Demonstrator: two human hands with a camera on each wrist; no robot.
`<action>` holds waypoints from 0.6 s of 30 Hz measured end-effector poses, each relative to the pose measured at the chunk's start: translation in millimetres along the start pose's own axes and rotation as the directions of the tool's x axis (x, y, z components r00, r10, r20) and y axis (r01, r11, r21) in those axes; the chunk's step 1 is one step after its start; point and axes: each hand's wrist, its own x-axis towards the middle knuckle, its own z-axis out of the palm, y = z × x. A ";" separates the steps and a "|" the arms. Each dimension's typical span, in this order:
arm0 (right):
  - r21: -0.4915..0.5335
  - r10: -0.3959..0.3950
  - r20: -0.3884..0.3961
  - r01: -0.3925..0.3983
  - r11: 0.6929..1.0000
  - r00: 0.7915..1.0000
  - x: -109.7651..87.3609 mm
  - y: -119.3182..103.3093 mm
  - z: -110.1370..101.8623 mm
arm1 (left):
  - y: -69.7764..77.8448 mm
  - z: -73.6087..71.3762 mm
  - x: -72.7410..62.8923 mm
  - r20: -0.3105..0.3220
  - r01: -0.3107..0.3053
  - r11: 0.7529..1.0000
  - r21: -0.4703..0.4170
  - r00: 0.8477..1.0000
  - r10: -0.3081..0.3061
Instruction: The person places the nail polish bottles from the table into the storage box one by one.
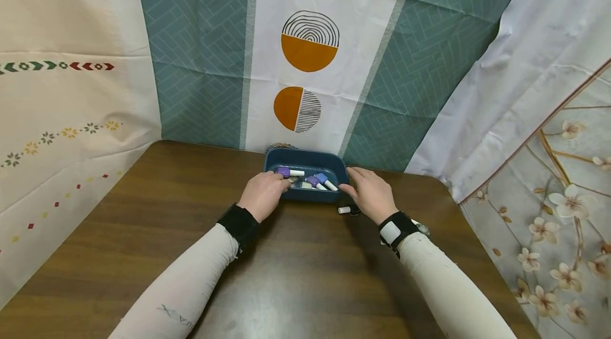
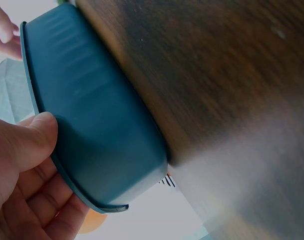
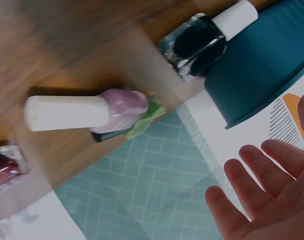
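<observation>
White fabric sleeves, lower frame; dark-blue plastic bin pinched by left grip, right grip spread; purple white-capped bottles binned, black glass bottle left outside.

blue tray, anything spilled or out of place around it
No spill shows. A dark bottle and a mauve bottle lie on the table outside the blue tray, perhaps misplaced, since purple bottles lie inside it.
</observation>
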 end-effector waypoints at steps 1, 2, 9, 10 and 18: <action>0.004 -0.001 0.002 0.001 1.000 1.000 -2.5 1.9 -0.5 | 0.2 0.0 0.2 -0.004 -0.004 1.000 0.001 1.000 0.004; 0.006 0.000 0.008 0.000 1.000 1.000 -4.9 3.5 -1.4 | 0.2 0.0 0.3 -0.005 -0.006 1.000 0.001 1.000 0.006; 0.004 -0.024 0.020 0.024 1.000 1.000 -19.7 13.4 -4.2 | -1.0 0.0 0.2 -0.009 -0.004 1.000 -0.001 1.000 0.004; 0.004 -0.030 0.017 0.030 1.000 0.999 -21.4 14.4 -4.3 | -1.0 -0.2 0.1 -0.011 -0.005 1.000 -0.002 1.000 0.005; 0.021 -0.056 0.035 0.055 0.998 0.998 -33.4 20.1 -2.7 | -0.3 -1.0 0.6 0.004 0.000 1.000 -0.003 1.000 0.000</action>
